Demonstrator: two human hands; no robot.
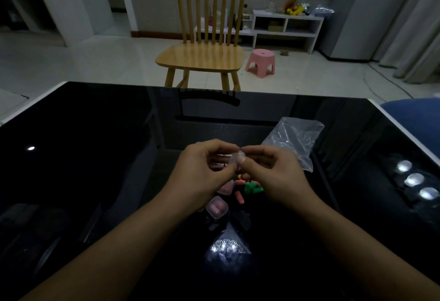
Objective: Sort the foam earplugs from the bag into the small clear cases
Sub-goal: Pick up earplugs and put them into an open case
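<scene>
Your left hand [202,169] is curled, its fingertips pinching one side of a small clear case [237,159] held up over the middle of the table [95,158]. Whether the case is open, or already holds anything, cannot be told here. Keep that hand steady and let it act as the anchor. It looks like you are opening or closing the case, so hold the base low near the hinge and leave the lid free to swing.

Beneath your hands, toward the near edge, two cases holding pink earplugs [217,207] lie on the table. Just right of them are loose orange earplugs [239,197] and green earplugs [252,187]. Several are not yet sorted, so the job is probably partway done.

Your right hand [273,174] is curled too, with thumb and forefinger pinching the other side of the same case. Work the lid with that thumb in a small, gentle motion; a sudden snap could flick the case out of your grip. Stay directly over the pile, so that a dropped piece lands close by.

Further right, toward the far right corner, the bag [295,141] lies crumpled and looks empty. Leave it where it is.
</scene>
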